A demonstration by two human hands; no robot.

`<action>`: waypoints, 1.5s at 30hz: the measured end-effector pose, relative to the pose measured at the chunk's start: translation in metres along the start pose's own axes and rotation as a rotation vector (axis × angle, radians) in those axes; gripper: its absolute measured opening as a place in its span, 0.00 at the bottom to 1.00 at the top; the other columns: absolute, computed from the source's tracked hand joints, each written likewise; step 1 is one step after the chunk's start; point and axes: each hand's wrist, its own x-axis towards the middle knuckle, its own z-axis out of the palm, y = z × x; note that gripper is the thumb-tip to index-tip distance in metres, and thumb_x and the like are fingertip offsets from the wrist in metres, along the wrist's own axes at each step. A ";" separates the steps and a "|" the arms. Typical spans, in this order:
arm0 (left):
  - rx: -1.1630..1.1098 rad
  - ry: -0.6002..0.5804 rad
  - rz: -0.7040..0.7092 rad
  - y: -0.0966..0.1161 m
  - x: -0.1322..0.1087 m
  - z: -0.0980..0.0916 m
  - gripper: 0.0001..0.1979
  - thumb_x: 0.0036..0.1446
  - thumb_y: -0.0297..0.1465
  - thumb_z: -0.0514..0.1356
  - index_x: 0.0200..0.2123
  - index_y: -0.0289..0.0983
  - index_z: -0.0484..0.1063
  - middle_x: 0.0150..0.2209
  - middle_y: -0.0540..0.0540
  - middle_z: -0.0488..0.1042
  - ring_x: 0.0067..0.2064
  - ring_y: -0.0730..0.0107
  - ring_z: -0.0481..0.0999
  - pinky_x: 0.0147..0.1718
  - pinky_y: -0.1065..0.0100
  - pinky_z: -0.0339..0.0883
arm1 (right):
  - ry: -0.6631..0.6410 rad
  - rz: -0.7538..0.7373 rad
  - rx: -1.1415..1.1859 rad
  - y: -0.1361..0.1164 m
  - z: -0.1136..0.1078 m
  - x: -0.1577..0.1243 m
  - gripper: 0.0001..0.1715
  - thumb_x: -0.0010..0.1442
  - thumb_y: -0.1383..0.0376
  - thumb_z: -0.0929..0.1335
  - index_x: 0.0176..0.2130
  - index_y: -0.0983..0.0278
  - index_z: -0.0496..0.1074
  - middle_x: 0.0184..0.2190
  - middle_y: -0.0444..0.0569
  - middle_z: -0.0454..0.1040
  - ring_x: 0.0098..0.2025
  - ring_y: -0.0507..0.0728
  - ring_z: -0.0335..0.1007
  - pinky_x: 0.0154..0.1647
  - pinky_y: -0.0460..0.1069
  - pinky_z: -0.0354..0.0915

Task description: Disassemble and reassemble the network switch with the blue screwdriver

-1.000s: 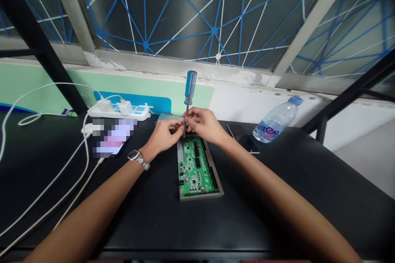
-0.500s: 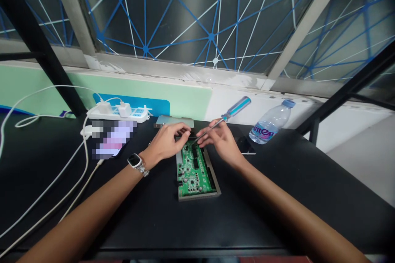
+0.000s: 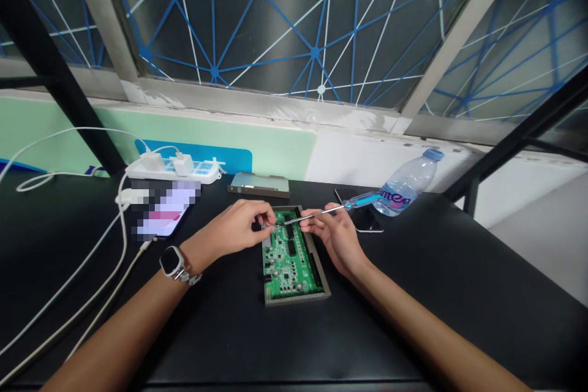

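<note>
A green circuit board lies in a shallow grey metal frame on the black table. My right hand is closed on the shaft of a screwdriver with a clear blue handle. The screwdriver lies nearly level over the board's far part, its handle to the right and its tip to the left. My left hand, with a watch on the wrist, pinches at the tip above the board's upper left edge; what its fingers hold is too small to make out.
A metal cover lies behind the board. To the right are a dark phone and a water bottle. A lit phone, a power strip and white cables are on the left.
The screwdriver has tilted from steep to nearly level, its handle dropping rightward. My left hand has moved left and slightly down, to the screwdriver's tip, and my right hand slightly down.
</note>
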 end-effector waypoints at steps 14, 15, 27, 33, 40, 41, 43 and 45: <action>0.015 -0.058 -0.053 0.002 0.000 0.009 0.04 0.57 0.27 0.58 0.34 0.38 0.74 0.33 0.48 0.77 0.32 0.71 0.75 0.34 0.68 0.67 | -0.014 0.025 0.041 0.003 -0.004 0.002 0.24 0.52 0.69 0.74 0.37 0.57 0.56 0.30 0.45 0.82 0.30 0.56 0.79 0.36 0.52 0.73; 0.013 -0.054 -0.050 0.001 0.000 0.010 0.04 0.58 0.27 0.58 0.34 0.38 0.74 0.33 0.48 0.76 0.32 0.71 0.75 0.34 0.68 0.67 | -0.014 0.030 0.044 0.003 -0.005 0.001 0.24 0.52 0.69 0.74 0.37 0.57 0.56 0.30 0.46 0.82 0.30 0.57 0.79 0.37 0.52 0.73; -0.021 0.109 -0.031 -0.002 -0.001 0.021 0.04 0.64 0.31 0.56 0.37 0.38 0.70 0.33 0.49 0.72 0.32 0.72 0.72 0.33 0.68 0.66 | -0.073 0.066 0.089 0.000 -0.007 0.001 0.22 0.55 0.69 0.73 0.38 0.57 0.57 0.38 0.49 0.83 0.38 0.58 0.82 0.46 0.54 0.72; 0.007 0.190 -0.006 0.007 0.001 0.022 0.04 0.66 0.30 0.54 0.38 0.38 0.67 0.34 0.50 0.71 0.31 0.74 0.70 0.32 0.68 0.64 | -0.052 0.159 0.196 0.000 -0.008 0.004 0.17 0.54 0.70 0.73 0.35 0.60 0.61 0.41 0.53 0.83 0.39 0.57 0.82 0.41 0.49 0.73; 0.080 0.152 0.009 0.009 0.000 0.017 0.06 0.68 0.30 0.51 0.41 0.38 0.66 0.37 0.48 0.70 0.32 0.72 0.69 0.31 0.67 0.62 | 0.008 0.100 0.231 0.000 -0.003 0.001 0.20 0.51 0.72 0.75 0.35 0.60 0.61 0.40 0.53 0.83 0.38 0.58 0.82 0.36 0.48 0.73; 0.084 0.162 0.009 0.009 0.000 0.015 0.06 0.68 0.30 0.51 0.40 0.38 0.66 0.37 0.47 0.71 0.32 0.72 0.69 0.32 0.67 0.63 | 0.021 0.092 0.232 -0.001 -0.004 0.001 0.20 0.50 0.72 0.75 0.35 0.60 0.61 0.39 0.52 0.83 0.38 0.58 0.82 0.36 0.48 0.73; 0.105 0.177 -0.006 0.007 0.000 0.008 0.06 0.68 0.30 0.50 0.40 0.38 0.67 0.37 0.47 0.71 0.33 0.72 0.70 0.34 0.66 0.64 | 0.046 0.079 0.225 -0.002 -0.005 0.002 0.20 0.50 0.72 0.75 0.35 0.60 0.61 0.39 0.52 0.83 0.38 0.58 0.82 0.35 0.48 0.73; 0.171 0.147 -0.041 0.001 0.000 -0.003 0.07 0.67 0.31 0.51 0.41 0.38 0.68 0.37 0.47 0.72 0.33 0.71 0.70 0.35 0.66 0.64 | 0.060 0.070 0.201 -0.004 -0.006 0.003 0.20 0.51 0.71 0.75 0.35 0.59 0.61 0.39 0.51 0.83 0.38 0.58 0.82 0.35 0.48 0.72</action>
